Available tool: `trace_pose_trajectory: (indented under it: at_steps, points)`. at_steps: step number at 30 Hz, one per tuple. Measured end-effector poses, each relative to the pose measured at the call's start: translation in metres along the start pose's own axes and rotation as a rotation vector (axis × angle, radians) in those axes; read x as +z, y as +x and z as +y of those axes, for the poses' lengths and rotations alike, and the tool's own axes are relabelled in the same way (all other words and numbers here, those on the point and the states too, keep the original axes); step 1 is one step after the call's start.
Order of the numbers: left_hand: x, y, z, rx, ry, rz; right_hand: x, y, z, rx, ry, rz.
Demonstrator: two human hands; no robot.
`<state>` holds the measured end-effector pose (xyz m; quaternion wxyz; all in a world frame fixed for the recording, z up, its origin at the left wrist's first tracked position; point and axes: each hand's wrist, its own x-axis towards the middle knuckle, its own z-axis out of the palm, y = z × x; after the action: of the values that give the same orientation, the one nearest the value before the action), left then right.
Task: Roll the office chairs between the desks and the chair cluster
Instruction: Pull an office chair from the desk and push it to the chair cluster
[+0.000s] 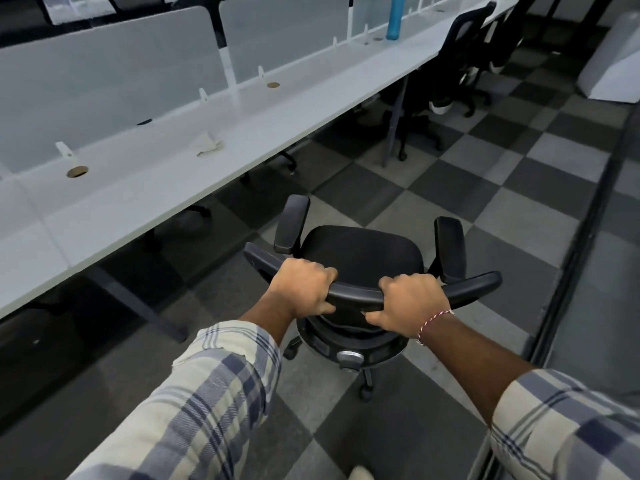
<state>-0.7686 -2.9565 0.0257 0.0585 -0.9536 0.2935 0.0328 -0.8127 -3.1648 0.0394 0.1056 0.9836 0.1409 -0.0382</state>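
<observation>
"Gripping the curved top bar (356, 295) of the office chair (360, 258), both of your hands were closed round it. Your left hand (304, 289) sat toward the bar's left end and your right hand (412, 304) just right of its middle, with each thumb hooked underneath."

"You wore plaid sleeves (207, 393) pushed up your forearms, and a red and white thread (433, 322) circled your right wrist. Where did you have the chair?"

"You had it straight ahead of you, its back toward you and its seat facing away. It stood on the checkered carpet (485, 209), in the aisle between the long white desk (173, 195) on your left and a glass wall (588, 271) on your right. It was near the desk's front edge, not tucked under it, and both armrests (292, 223) pointed away from you."

"On the desk, you had a crumpled paper (207, 143) lying close to the frosted dividers (104, 81), and a blue bottle (394, 15) standing upright much farther along. Other black chairs (464, 46) sat at the desk's far end, well apart from yours."
</observation>
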Motion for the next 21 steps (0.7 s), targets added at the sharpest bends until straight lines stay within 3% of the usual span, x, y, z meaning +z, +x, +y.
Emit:
trace_pose_trajectory:
  at_steps: [21]
  points:
    - [-0.027,0.347,-0.081,0.079,-0.001,-0.025,0.024,0.272,0.207,0.100,0.015,-0.017]
